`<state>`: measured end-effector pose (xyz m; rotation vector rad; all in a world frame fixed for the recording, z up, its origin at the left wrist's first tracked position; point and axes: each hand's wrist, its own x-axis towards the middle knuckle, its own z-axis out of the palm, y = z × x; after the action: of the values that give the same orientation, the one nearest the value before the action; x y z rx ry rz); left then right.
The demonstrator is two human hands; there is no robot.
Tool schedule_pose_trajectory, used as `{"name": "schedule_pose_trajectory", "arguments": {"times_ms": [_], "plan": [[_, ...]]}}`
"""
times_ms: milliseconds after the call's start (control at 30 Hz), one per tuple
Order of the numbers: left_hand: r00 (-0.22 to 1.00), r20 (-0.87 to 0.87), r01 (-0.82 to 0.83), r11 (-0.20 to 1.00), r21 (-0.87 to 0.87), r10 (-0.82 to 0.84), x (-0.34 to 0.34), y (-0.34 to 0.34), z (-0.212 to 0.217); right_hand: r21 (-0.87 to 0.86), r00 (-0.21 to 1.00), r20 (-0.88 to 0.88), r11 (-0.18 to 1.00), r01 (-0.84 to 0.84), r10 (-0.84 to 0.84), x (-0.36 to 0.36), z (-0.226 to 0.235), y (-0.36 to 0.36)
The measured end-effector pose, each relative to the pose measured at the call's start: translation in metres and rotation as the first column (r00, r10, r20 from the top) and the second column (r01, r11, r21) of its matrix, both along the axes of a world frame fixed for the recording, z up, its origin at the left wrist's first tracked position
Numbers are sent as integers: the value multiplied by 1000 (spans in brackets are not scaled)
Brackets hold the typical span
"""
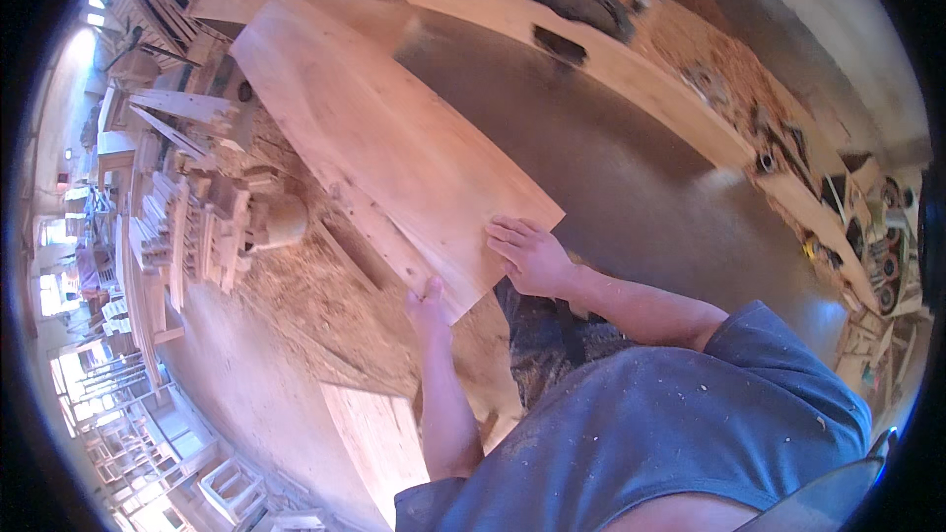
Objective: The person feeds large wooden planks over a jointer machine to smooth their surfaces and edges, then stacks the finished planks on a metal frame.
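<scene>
Right now both hands hold the near end of a long wooden board (379, 138), which stretches away to the far left. Left hand (428, 303) grips the near corner from below, thumb on top. Right hand (532, 254) lies flat on the near edge, fingers (505, 234) spread. Sawdust (325, 300) covers the floor beneath, and stacked timber pieces (192, 227) sit at left.

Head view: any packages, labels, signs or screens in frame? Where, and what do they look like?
None that can be made out: no package, label, sign or screen.
Board: wide pale wood plank, centre, held at its near end by the left hand and right hand.
Table: dark flat top under the board, dusted with sawdust.
Wood offcuts: pale stacked pieces, left.
</scene>
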<state>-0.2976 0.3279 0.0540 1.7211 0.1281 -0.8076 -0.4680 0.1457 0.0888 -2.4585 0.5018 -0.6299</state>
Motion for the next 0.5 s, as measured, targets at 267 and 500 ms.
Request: {"name": "schedule_pose_trajectory", "arguments": {"times_ms": [267, 500], "plan": [[988, -153, -37, 999, -37, 30, -188, 154, 6, 566, 886, -272, 683, 462, -374, -208, 5, 61], [957, -280, -104, 990, -93, 74, -217, 187, 0, 836, 885, -409, 296, 462, -224, -227, -23, 74]]}}
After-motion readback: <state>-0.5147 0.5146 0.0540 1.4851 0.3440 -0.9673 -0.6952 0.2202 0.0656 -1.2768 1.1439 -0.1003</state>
